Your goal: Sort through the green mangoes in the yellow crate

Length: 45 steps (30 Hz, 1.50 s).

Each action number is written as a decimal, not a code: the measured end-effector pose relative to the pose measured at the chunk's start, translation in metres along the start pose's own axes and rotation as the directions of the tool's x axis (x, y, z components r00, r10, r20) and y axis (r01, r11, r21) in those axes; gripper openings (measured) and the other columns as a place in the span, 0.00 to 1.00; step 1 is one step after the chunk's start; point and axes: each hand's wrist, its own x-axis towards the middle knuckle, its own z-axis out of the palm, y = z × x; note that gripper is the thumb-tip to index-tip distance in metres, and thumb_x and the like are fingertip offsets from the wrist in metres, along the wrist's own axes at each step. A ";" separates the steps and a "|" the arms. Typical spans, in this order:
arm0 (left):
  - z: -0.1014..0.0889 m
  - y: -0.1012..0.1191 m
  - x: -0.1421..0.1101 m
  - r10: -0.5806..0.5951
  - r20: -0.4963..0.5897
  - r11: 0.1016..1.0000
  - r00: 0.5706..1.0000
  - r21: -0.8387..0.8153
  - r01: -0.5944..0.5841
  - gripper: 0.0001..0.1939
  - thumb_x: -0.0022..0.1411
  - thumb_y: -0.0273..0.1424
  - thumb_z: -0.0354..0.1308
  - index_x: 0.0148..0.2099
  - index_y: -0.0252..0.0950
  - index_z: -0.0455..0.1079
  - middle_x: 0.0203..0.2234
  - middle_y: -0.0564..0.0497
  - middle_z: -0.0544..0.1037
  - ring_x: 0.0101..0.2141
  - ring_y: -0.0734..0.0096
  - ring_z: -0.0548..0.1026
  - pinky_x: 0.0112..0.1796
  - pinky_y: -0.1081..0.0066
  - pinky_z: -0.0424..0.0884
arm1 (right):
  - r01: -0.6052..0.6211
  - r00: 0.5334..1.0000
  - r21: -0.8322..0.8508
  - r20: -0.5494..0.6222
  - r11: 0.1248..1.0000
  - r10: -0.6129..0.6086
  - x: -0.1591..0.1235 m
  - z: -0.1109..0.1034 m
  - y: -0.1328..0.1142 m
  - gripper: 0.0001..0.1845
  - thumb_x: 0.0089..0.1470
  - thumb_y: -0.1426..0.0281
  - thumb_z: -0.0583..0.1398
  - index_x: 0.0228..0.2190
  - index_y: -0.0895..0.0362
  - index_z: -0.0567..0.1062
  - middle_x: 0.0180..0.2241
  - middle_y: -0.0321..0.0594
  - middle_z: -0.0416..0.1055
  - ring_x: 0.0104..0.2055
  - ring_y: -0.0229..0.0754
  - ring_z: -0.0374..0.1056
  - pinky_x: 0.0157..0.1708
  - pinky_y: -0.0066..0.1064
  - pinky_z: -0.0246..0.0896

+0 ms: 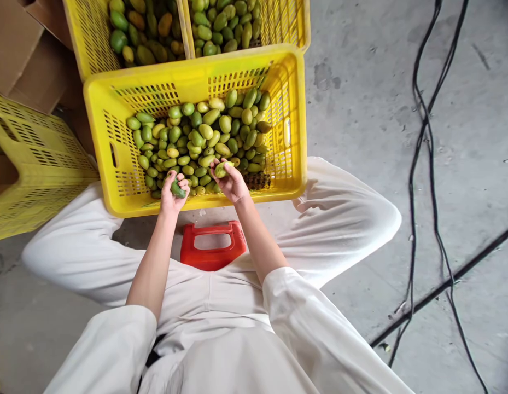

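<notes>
Over the near rim of a yellow plastic crate (196, 71), my left hand (170, 198) is closed around a dark green mango (178, 190), a small one. To the right of it, my right hand (234, 186) grips a small yellow-green mango (223, 169) between thumb and fingers. Below and beyond both hands lies a heap of small mangoes (204, 131), mostly green with some yellowish ones, spread over the crate's floor. A few at the near side are hidden by my hands.
Two more yellow crates (245, 52) holding green fruit adjoin the far side. Another yellow crate (36, 142) and cardboard (19, 49) are at the left. A red plastic stool (212, 260) shows between my legs. Black cables (426, 123) cross the concrete floor (360, 109) at right.
</notes>
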 end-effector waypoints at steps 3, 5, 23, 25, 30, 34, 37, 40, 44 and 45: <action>-0.001 0.000 0.002 0.051 -0.008 0.999 0.999 0.008 -0.051 0.09 0.64 0.34 0.62 0.32 0.38 0.66 0.24 0.57 0.67 0.22 0.85 0.67 0.24 0.84 0.66 | 0.022 0.999 0.014 -0.041 1.000 -0.022 0.002 -0.001 0.000 0.09 0.54 0.71 0.65 0.28 0.52 0.68 0.27 0.29 0.73 0.29 0.33 0.70 0.30 0.24 0.71; -0.002 0.000 0.002 0.070 0.008 0.998 0.998 0.006 -0.070 0.09 0.65 0.37 0.60 0.35 0.38 0.69 0.28 0.54 0.71 0.26 0.81 0.71 0.28 0.81 0.70 | 0.047 0.997 0.037 -0.058 0.998 -0.045 0.002 -0.002 -0.003 0.11 0.55 0.72 0.64 0.27 0.53 0.66 0.25 0.27 0.69 0.24 0.30 0.66 0.26 0.21 0.67; -0.003 0.000 0.002 0.033 -0.002 0.998 0.999 -0.048 -0.033 0.07 0.61 0.22 0.60 0.35 0.39 0.68 0.29 0.57 0.72 0.27 0.85 0.71 0.30 0.85 0.70 | -0.039 0.998 0.037 0.050 0.999 0.037 -0.009 0.003 -0.008 0.07 0.56 0.64 0.63 0.37 0.51 0.73 0.35 0.33 0.76 0.37 0.37 0.73 0.32 0.26 0.72; -0.001 0.000 0.003 0.037 -0.022 0.999 0.999 -0.032 -0.037 0.07 0.62 0.23 0.60 0.34 0.39 0.68 0.27 0.57 0.71 0.25 0.85 0.70 0.29 0.85 0.70 | -0.043 0.998 0.028 0.056 0.999 0.042 -0.009 0.004 -0.008 0.07 0.56 0.65 0.63 0.38 0.51 0.73 0.36 0.32 0.76 0.34 0.34 0.72 0.27 0.22 0.69; -0.002 0.002 0.003 -0.016 0.006 0.999 1.000 0.032 0.016 0.12 0.67 0.38 0.58 0.32 0.38 0.67 0.22 0.57 0.65 0.18 0.84 0.62 0.19 0.83 0.62 | -0.018 1.000 0.029 0.023 0.999 0.017 -0.007 0.003 -0.009 0.09 0.54 0.69 0.66 0.31 0.52 0.69 0.25 0.25 0.68 0.17 0.26 0.55 0.11 0.16 0.46; -0.007 0.001 0.000 0.037 0.064 0.999 0.997 -0.015 -0.036 0.14 0.65 0.43 0.56 0.37 0.37 0.69 0.30 0.51 0.73 0.30 0.77 0.74 0.31 0.76 0.73 | 0.000 1.000 0.036 0.003 0.999 0.000 -0.005 0.001 -0.010 0.13 0.52 0.70 0.68 0.31 0.51 0.67 0.22 0.22 0.63 0.14 0.24 0.47 0.10 0.15 0.40; -0.010 -0.010 -0.001 0.058 0.056 0.990 0.997 0.128 -0.065 0.10 0.60 0.36 0.62 0.43 0.38 0.71 0.36 0.48 0.76 0.38 0.71 0.76 0.38 0.71 0.74 | -0.009 0.999 0.003 -0.049 1.000 0.009 -0.001 -0.002 -0.007 0.12 0.52 0.68 0.67 0.35 0.50 0.69 0.23 0.22 0.65 0.13 0.24 0.46 0.10 0.16 0.40; -0.011 -0.025 -0.002 0.254 0.083 0.861 0.964 0.435 -0.264 0.20 0.54 0.33 0.67 0.49 0.42 0.69 0.38 0.50 0.75 0.37 0.69 0.75 0.38 0.70 0.73 | -0.013 0.981 -0.011 -0.193 1.000 0.011 0.008 -0.008 -0.004 0.12 0.52 0.65 0.67 0.33 0.52 0.68 0.23 0.23 0.66 0.14 0.25 0.48 0.10 0.17 0.40; -0.012 -0.039 -0.007 0.561 0.247 0.336 0.790 0.804 -0.490 0.22 0.54 0.30 0.67 0.51 0.42 0.68 0.49 0.44 0.72 0.54 0.57 0.70 0.55 0.61 0.67 | -0.069 0.900 -0.002 -0.431 0.998 0.062 0.021 -0.019 -0.005 0.10 0.59 0.61 0.57 0.29 0.52 0.63 0.20 0.27 0.63 0.16 0.30 0.56 0.12 0.19 0.45; -0.012 -0.041 -0.008 0.587 0.272 0.222 0.763 0.852 -0.474 0.22 0.54 0.29 0.66 0.51 0.41 0.68 0.49 0.42 0.72 0.54 0.54 0.70 0.55 0.59 0.66 | -0.091 0.868 0.008 -0.490 0.996 0.083 0.023 -0.021 -0.005 0.09 0.59 0.63 0.54 0.29 0.52 0.62 0.20 0.28 0.63 0.17 0.32 0.60 0.12 0.19 0.48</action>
